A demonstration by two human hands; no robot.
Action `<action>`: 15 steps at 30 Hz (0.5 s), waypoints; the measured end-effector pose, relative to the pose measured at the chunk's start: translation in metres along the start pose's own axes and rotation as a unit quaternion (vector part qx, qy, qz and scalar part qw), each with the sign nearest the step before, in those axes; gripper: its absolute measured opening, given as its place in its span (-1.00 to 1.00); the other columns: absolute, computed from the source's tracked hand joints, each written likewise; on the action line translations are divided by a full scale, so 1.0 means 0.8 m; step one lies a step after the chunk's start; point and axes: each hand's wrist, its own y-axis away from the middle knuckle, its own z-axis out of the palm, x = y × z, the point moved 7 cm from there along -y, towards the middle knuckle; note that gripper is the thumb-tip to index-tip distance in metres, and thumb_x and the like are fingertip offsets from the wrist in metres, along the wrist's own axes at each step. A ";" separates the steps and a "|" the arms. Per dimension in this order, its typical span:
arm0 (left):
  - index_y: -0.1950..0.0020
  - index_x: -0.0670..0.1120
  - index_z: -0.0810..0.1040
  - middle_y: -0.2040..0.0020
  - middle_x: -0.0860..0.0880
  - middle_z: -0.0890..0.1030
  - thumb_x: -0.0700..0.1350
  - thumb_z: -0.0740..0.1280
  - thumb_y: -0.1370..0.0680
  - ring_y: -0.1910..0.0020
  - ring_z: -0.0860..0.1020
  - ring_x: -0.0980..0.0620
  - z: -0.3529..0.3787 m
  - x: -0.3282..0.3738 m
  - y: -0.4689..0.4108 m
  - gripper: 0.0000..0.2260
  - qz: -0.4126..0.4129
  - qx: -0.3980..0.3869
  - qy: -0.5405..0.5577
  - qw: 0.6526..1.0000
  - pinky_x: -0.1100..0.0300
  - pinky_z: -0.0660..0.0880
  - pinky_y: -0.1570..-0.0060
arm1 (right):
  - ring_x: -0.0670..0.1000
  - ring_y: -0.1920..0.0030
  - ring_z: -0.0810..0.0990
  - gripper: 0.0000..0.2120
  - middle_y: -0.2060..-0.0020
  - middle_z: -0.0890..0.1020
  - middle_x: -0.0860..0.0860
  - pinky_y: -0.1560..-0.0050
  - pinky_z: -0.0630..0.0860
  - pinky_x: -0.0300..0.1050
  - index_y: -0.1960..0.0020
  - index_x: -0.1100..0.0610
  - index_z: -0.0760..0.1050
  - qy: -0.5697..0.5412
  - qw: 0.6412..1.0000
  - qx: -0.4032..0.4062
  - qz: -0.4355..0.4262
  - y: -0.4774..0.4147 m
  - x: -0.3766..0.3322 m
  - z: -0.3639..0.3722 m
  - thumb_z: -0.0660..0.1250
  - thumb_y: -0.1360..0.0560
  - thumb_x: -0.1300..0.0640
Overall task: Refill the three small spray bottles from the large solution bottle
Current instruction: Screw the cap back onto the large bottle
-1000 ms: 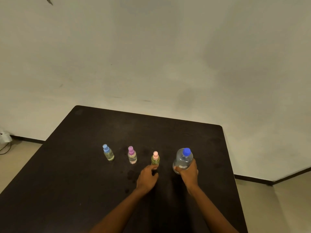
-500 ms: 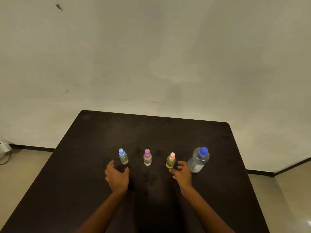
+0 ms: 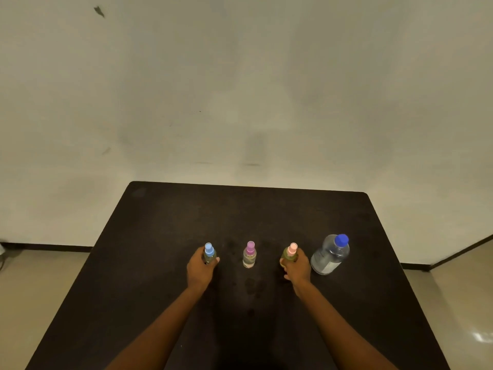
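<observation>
The left grip (image 3: 201, 268) is wrapped round the blue-cap bottle (image 3: 209, 249), fingers and thumb curled about its body, with the cap standing clear above them. Between the two grips, touched by neither, the purple-cap bottle (image 3: 249, 255) stands upright on the bench (image 3: 240, 214). The right grip (image 3: 296, 267) holds the pink-cap bottle (image 3: 292, 249) the same way, cap upward.

Just outside the right grip, on its far side from the other bottles, stands the big bottle (image 3: 330, 255), near but not touching, long axis upright and its own cap (image 3: 341, 239) in place. That is the relation that matters: the source lies nearest the right grip and well away from the left one. Both grips are occupied, so my judgement is that the right one must let go before it can reach the source, and all four caps must come off first.

Fingers hide the bodies of both held bottles, so their levels cannot be read. Nor can I tell whether the two rest on the bench or are lifted. The big bottle's fill line is hard to make out.
</observation>
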 end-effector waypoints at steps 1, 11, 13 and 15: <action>-0.14 -0.23 0.48 -0.10 -0.19 0.57 -0.26 0.38 -0.45 -0.11 0.52 -0.11 0.000 0.000 -0.001 -0.72 0.005 -0.002 -0.007 1.000 0.13 0.40 -0.10 | 0.19 -0.03 0.57 -0.69 -0.03 0.58 0.15 -0.05 0.54 0.22 -0.12 0.07 0.43 0.002 1.000 0.003 -0.001 -0.001 0.001 -0.001 0.38 -0.40 0.23; -0.20 -0.25 0.46 -0.13 -0.21 0.57 -0.28 0.36 -0.46 -0.14 0.52 -0.13 0.004 0.000 0.000 -0.68 0.013 -0.007 0.017 1.000 0.09 0.41 -0.14 | 0.17 -0.04 0.53 -0.66 -0.07 0.51 0.14 -0.07 0.53 0.21 -0.19 0.12 0.38 0.011 1.000 -0.004 0.005 0.009 -0.010 -0.007 0.34 -0.44 0.19; -0.26 -0.23 0.42 -0.18 -0.20 0.54 -0.28 0.36 -0.46 -0.20 0.50 -0.14 0.005 -0.002 0.001 -0.62 0.003 -0.014 0.018 1.000 0.06 0.40 -0.19 | 0.16 -0.06 0.54 -0.61 -0.09 0.52 0.13 -0.07 0.53 0.20 -0.20 0.10 0.37 0.009 1.000 -0.012 0.003 0.008 -0.008 -0.007 0.37 -0.42 0.18; -0.40 -0.19 0.27 -0.31 -0.19 0.46 -0.28 0.38 -0.44 -0.30 0.43 -0.14 0.007 -0.009 0.000 -0.44 -0.007 -0.032 0.017 0.999 0.00 0.35 -0.31 | 0.16 -0.10 0.53 -0.49 -0.13 0.51 0.10 -0.10 0.53 0.18 -0.27 0.09 0.33 -0.001 1.000 -0.030 0.001 0.007 -0.004 -0.006 0.42 -0.37 0.24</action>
